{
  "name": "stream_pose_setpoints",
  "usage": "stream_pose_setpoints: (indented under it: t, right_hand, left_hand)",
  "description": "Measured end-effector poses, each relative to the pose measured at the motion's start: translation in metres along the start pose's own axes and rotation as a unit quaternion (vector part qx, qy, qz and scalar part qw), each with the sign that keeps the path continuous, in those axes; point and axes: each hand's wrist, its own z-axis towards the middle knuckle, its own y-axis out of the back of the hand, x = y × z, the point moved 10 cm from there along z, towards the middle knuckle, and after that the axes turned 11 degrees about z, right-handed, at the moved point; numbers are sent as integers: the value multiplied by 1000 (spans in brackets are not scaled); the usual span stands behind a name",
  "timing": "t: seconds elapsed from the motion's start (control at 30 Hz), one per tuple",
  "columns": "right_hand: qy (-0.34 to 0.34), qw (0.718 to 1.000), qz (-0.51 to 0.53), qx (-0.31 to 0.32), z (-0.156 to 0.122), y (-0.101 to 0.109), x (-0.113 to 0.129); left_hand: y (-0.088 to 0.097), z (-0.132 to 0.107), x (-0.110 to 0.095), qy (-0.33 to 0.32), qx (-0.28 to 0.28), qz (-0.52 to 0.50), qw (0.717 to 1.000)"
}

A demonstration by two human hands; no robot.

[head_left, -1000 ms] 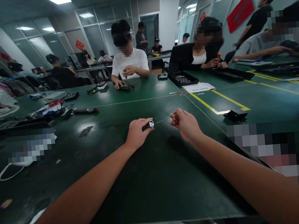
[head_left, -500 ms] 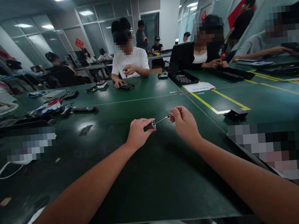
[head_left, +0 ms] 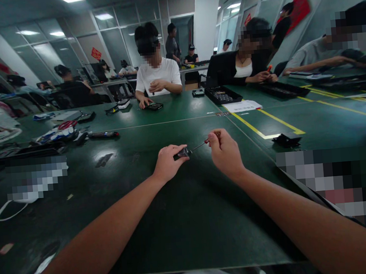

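Between the thumb and fingers of my left hand (head_left: 168, 163) is a short black cylinder (head_left: 183, 152) with a pale rim at its end facing right. My right hand (head_left: 226, 152) is closed around the reddish-brown handle of a small screwdriver (head_left: 199, 146). Its thin metal shaft points left and down, the tip at the rim of the cylinder. Whether the tip touches it I cannot tell. Both hands are held over the green table (head_left: 189, 221).
A dark pen-like tool (head_left: 103, 135) and a heap of cables and red-handled items (head_left: 59, 132) lie to the left. On the right are a small black part (head_left: 287, 139), yellow tape and a white paper (head_left: 243, 106). Across the table a person in white (head_left: 158, 75) handles a black device.
The cylinder's end has turned slightly, and the screwdriver tip now sits at its rim rather than inside its opening. Both hands stay nearly in place.
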Motion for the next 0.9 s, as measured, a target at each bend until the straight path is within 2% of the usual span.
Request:
stream_pose_setpoints:
  t: [0.17,0.37,0.47,0.6,0.7,0.8,0.9]
  right_hand:
    - [-2,1000,3,-14,1,4,-1]
    - [-13,1000,16,-4,1,1,-3]
    - [-17,1000,16,-4,1,1,-4]
    - [-16,1000,12,0,1,0,-5]
    - [-9,1000,13,2,1,-2,-5]
    - [-7,1000,12,1,1,-2,-7]
    - [-9,1000,7,-2,2,-2,-8]
  left_hand:
    - [4,-1,5,32,-9,-30,999]
    - [15,-2,21,107,-73,-133,983]
    - [11,1,28,160,-57,-205,964]
    - [0,2,34,242,1,-264,934]
    - [-1,7,24,223,56,-222,948]
    - [-1,14,14,176,109,-110,972]
    - [-5,20,5,125,150,7,981]
